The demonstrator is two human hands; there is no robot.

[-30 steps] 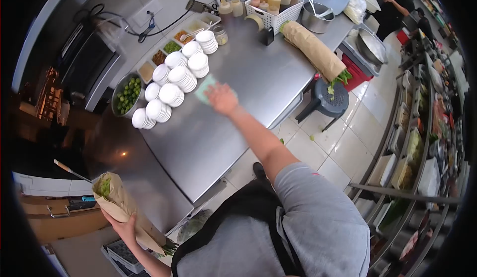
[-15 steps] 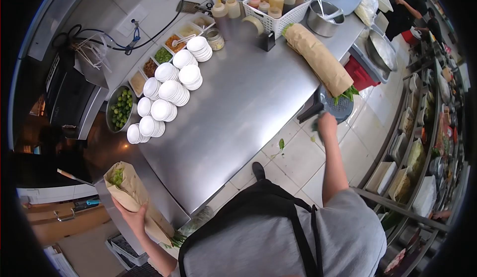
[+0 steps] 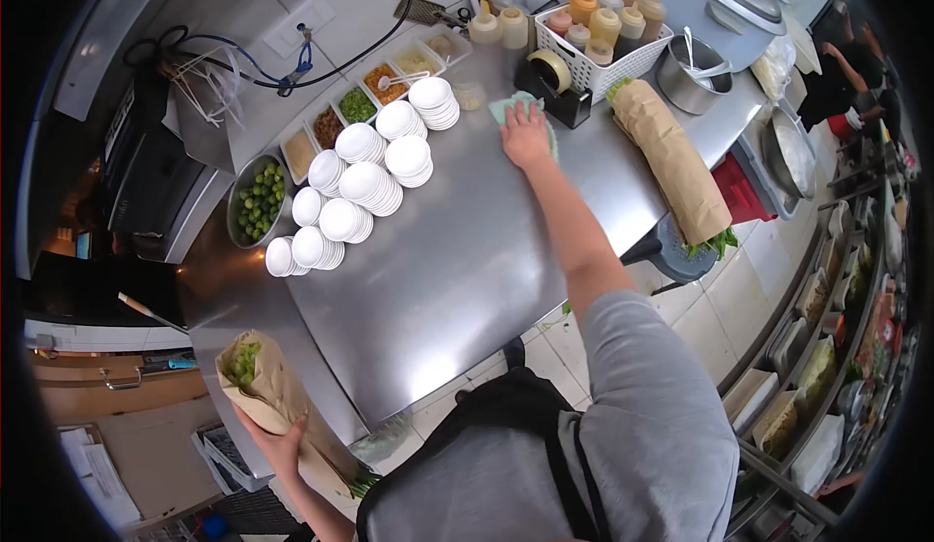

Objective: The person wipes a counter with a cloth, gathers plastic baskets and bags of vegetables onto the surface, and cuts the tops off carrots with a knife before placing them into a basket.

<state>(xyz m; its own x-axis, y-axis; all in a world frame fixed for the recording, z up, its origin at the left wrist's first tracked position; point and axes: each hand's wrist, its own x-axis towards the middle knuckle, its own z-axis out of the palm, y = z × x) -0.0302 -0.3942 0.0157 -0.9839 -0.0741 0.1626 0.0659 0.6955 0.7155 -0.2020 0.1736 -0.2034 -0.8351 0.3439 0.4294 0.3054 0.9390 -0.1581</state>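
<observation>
My left hand (image 3: 282, 442) is wrapped round a bundle of leafy greens rolled in brown paper (image 3: 268, 377), held at the lower left beside the counter. Green leaves poke out of both ends of the roll. Far across the steel counter (image 3: 428, 289), my right hand (image 3: 526, 137) lies over a pale green cloth (image 3: 514, 104), pressing it flat with the fingers forward. Just right of that hand stands a black tape dispenser (image 3: 559, 90) with a roll of tape. A second paper-wrapped bundle of greens (image 3: 671, 162) rests along the counter's right side.
Stacks of white lidded cups (image 3: 365, 187) stand at the left. Behind them are small food tubs (image 3: 355, 107) and a bowl of green fruits (image 3: 258, 201). A white basket of sauce bottles (image 3: 623, 65) and a metal pot (image 3: 691, 80) line the back. Other people (image 3: 827, 65) are at the far right.
My right hand has swung from beyond the counter's right edge up to the back, with the cloth now on the surface. The left hand keeps the wrapped bundle.
</observation>
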